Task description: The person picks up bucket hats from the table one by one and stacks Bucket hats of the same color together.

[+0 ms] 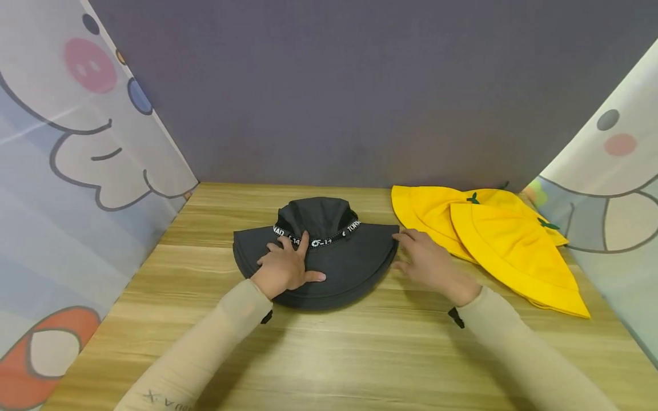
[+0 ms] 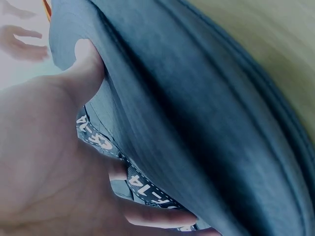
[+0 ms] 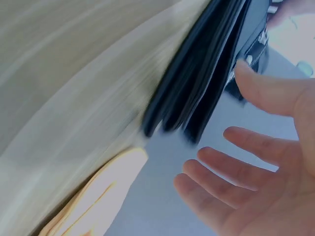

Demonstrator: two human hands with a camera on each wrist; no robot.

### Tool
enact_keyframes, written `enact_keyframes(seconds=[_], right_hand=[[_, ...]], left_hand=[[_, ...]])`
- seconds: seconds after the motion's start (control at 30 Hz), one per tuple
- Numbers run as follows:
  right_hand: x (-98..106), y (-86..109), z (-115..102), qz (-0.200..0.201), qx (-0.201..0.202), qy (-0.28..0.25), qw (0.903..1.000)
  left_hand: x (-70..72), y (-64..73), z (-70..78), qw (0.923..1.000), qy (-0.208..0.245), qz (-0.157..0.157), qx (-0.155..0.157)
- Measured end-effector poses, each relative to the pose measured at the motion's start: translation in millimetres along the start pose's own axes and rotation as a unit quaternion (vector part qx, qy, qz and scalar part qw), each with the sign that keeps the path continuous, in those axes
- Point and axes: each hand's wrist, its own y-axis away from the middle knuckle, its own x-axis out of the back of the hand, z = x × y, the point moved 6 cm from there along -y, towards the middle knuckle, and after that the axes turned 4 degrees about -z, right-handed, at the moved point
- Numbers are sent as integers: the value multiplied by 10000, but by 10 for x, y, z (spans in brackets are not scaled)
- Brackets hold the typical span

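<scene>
A dark grey bucket hat (image 1: 349,271) lies folded flat on the wooden table, crown toward the back wall. A black band with white lettering (image 1: 322,243) runs round the base of its crown. My left hand (image 1: 285,265) rests on the brim with fingers spread, fingertips reaching the band. In the left wrist view the thumb lies along the brim cloth (image 2: 197,98). My right hand (image 1: 429,265) is at the brim's right corner, fingers apart and loosely bent. Several stacked brim layers (image 3: 197,73) show beside its thumb in the right wrist view, with nothing held in the palm.
Yellow bucket hats (image 1: 519,251) with green leaf-like tabs overlap in a pile right of the dark hat, close to the right hand. A plain grey wall (image 1: 329,97) stands behind the table (image 1: 329,359). Cartoon-printed panels (image 1: 51,171) flank both sides.
</scene>
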Motion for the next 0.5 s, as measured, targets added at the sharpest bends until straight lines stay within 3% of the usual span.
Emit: enact_keyframes(seconds=[0.17,0.5], right_hand=[[127,269,387,200,-346,-227,9989],[336,794,1215,-287,-1477,-123,9885]], left_hand=[[24,-86,-113,9997,207,-119,80],[56,-226,-477,9974,660,-194,228]])
